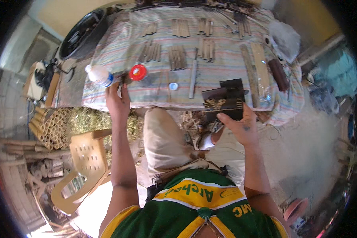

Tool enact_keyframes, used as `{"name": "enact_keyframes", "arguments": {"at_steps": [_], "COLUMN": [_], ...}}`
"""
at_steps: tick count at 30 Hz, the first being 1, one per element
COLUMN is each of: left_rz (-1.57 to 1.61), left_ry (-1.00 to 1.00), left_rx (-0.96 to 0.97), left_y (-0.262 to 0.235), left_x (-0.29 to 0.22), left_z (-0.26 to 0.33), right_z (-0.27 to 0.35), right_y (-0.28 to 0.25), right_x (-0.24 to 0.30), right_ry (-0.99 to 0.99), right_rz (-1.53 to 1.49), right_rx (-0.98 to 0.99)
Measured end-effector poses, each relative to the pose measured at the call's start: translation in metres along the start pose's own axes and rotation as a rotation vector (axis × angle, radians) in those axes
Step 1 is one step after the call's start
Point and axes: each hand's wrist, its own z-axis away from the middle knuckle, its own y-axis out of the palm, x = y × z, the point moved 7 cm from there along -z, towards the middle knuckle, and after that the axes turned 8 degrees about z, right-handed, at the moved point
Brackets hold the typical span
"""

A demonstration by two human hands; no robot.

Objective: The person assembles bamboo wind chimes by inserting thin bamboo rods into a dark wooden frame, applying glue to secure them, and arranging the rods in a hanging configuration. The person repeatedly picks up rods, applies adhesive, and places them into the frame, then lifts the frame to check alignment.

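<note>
1. Striped cloth covers the worktop [119, 51], with bundles of bamboo strips [177, 57] laid in rows.
2. Left hand [117, 101] rests at the near edge, fingers loosely curled, just below a white plastic bottle [99, 75] and beside a red lid [138, 72]; it grips nothing visible.
3. Right hand [242, 126] grips a dark decorated wooden box [223, 104] at the worktop's front edge.

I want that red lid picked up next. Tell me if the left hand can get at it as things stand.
Probably yes. The left hand rests at the table's near edge by the white bottle, and the red lid lies just beyond it on the striped cloth, nothing between.
</note>
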Motion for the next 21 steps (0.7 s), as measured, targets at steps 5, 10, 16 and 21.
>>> {"name": "enact_keyframes", "arguments": {"at_steps": [5, 10, 16, 21], "left_rz": [0.470, 0.467, 0.870, 0.807], "left_ry": [0.282, 0.398, -0.061, -0.122], "left_rx": [0.408, 0.610, 0.356, 0.423], "left_y": [0.076, 0.144, 0.115, -0.010], "left_x": [-0.121, -0.155, -0.140, -0.120], "left_z": [0.028, 0.030, -0.057, -0.069], "right_z": [0.004, 0.008, 0.008, -0.014], "right_y": [0.005, 0.000, -0.022, -0.034], "right_x": [0.006, 0.019, -0.005, -0.046], "right_ry": [0.060, -0.011, -0.011, 0.011], "right_rz": [0.032, 0.189, 0.144, -0.033], "right_rx": [0.083, 0.083, -0.009, -0.200]}}
